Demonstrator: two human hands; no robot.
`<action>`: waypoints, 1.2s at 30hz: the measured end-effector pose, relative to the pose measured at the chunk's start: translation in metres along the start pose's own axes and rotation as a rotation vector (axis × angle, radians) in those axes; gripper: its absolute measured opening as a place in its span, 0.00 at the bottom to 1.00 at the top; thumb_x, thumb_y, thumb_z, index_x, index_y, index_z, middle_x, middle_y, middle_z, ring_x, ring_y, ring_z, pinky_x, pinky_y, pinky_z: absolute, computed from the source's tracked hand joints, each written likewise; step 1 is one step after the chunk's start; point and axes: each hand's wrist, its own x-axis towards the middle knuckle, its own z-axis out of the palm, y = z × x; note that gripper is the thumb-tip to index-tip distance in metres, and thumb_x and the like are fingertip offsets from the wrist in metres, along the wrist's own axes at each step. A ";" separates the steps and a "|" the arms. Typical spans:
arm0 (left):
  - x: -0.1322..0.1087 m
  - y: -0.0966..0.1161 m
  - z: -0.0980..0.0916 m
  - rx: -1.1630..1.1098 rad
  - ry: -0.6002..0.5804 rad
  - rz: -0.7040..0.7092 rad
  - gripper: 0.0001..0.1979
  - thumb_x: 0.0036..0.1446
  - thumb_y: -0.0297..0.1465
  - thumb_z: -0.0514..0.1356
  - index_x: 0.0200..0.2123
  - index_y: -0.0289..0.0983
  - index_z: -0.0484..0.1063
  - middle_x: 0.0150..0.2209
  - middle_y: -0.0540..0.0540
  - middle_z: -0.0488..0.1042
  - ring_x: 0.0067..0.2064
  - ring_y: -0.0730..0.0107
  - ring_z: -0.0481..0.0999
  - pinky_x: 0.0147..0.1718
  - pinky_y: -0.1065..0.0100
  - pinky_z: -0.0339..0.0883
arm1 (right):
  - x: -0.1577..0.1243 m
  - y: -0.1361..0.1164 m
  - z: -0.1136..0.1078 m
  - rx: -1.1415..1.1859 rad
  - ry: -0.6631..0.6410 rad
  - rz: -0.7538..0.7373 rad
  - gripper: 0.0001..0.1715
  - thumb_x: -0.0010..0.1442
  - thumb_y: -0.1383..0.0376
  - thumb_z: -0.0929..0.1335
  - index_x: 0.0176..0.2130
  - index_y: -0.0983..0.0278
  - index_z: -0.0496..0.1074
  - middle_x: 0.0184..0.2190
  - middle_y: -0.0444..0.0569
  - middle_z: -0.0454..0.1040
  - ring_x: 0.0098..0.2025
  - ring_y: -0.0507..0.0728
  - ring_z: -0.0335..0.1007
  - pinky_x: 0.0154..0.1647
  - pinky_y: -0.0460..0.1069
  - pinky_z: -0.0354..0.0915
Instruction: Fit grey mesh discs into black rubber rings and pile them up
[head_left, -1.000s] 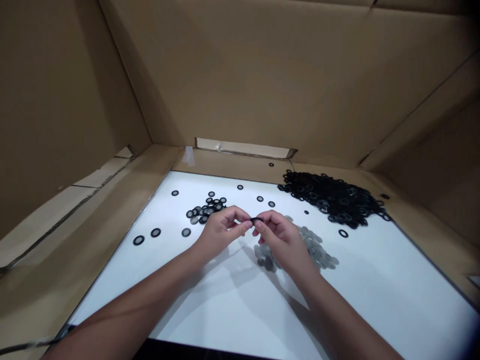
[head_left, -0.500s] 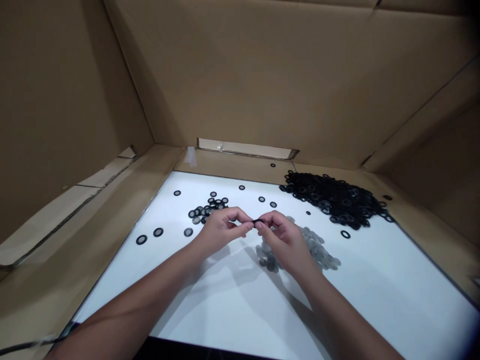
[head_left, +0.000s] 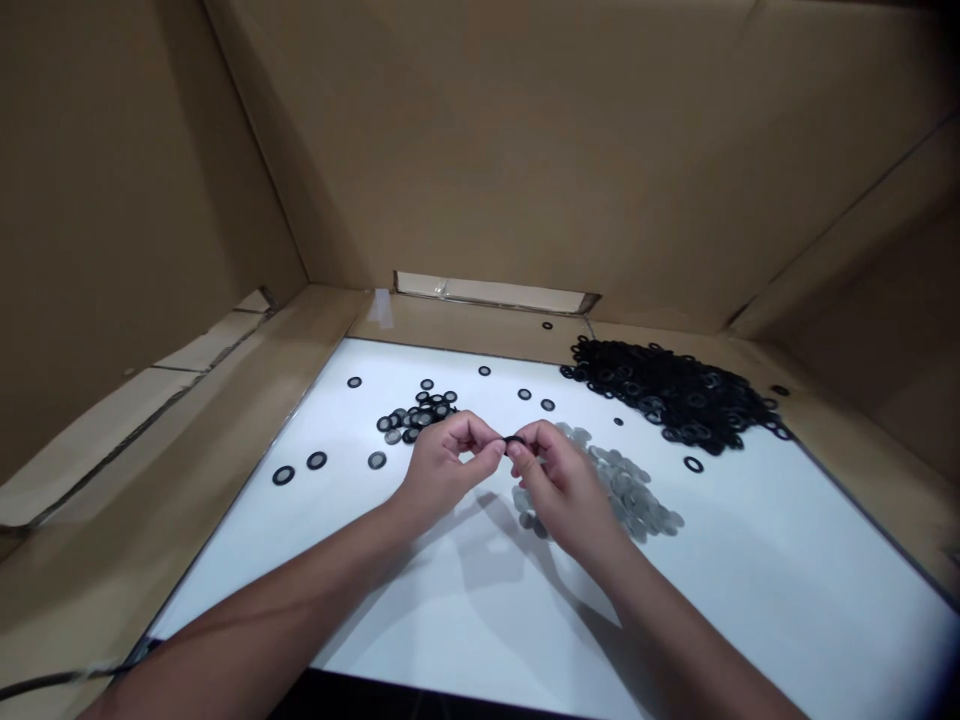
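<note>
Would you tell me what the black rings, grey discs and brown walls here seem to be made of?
The black rings look like rubber: matte, with only soft highlights, though plastic is possible. The grey discs seem thin metal, dull-sheened, perhaps mesh; they are too small to tell. The walls are brown cardboard, unfinished, with creased folds and torn edges.
</note>
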 end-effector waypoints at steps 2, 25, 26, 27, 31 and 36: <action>0.001 0.000 -0.002 0.025 -0.014 0.016 0.07 0.58 0.31 0.64 0.29 0.36 0.71 0.28 0.50 0.74 0.32 0.73 0.73 0.33 0.70 0.67 | 0.000 -0.001 -0.002 -0.006 0.003 0.001 0.13 0.68 0.56 0.63 0.34 0.60 0.65 0.30 0.46 0.69 0.29 0.55 0.64 0.27 0.49 0.62; 0.015 0.007 -0.015 -0.126 -0.138 -0.148 0.10 0.56 0.37 0.69 0.34 0.35 0.77 0.32 0.47 0.79 0.34 0.68 0.81 0.38 0.64 0.81 | 0.004 0.004 -0.003 0.263 -0.012 0.009 0.10 0.65 0.57 0.68 0.39 0.61 0.73 0.37 0.48 0.73 0.36 0.56 0.71 0.31 0.50 0.70; 0.014 0.007 -0.014 -0.148 -0.130 -0.164 0.11 0.55 0.37 0.69 0.34 0.35 0.77 0.32 0.47 0.79 0.34 0.68 0.81 0.38 0.64 0.81 | 0.003 0.004 -0.002 0.252 0.009 0.004 0.10 0.65 0.57 0.69 0.39 0.61 0.73 0.37 0.48 0.72 0.36 0.56 0.71 0.31 0.50 0.70; 0.014 0.008 -0.013 -0.166 -0.129 -0.177 0.11 0.55 0.37 0.70 0.34 0.35 0.76 0.32 0.48 0.79 0.35 0.68 0.81 0.38 0.64 0.81 | 0.003 0.004 -0.001 0.234 0.036 -0.003 0.09 0.64 0.57 0.69 0.38 0.61 0.73 0.37 0.48 0.72 0.36 0.56 0.70 0.31 0.50 0.70; 0.014 0.007 -0.011 -0.198 -0.171 -0.189 0.11 0.55 0.37 0.69 0.34 0.35 0.76 0.33 0.47 0.79 0.36 0.68 0.81 0.39 0.63 0.80 | 0.003 0.005 0.000 0.196 0.096 -0.029 0.09 0.64 0.58 0.70 0.36 0.61 0.72 0.35 0.48 0.71 0.34 0.55 0.69 0.29 0.49 0.68; 0.010 0.004 -0.007 -0.126 -0.174 -0.124 0.09 0.57 0.35 0.67 0.35 0.35 0.75 0.32 0.49 0.76 0.33 0.71 0.78 0.35 0.67 0.77 | 0.003 0.003 0.000 0.187 0.083 -0.047 0.10 0.65 0.58 0.68 0.34 0.61 0.70 0.32 0.47 0.71 0.33 0.55 0.69 0.30 0.49 0.66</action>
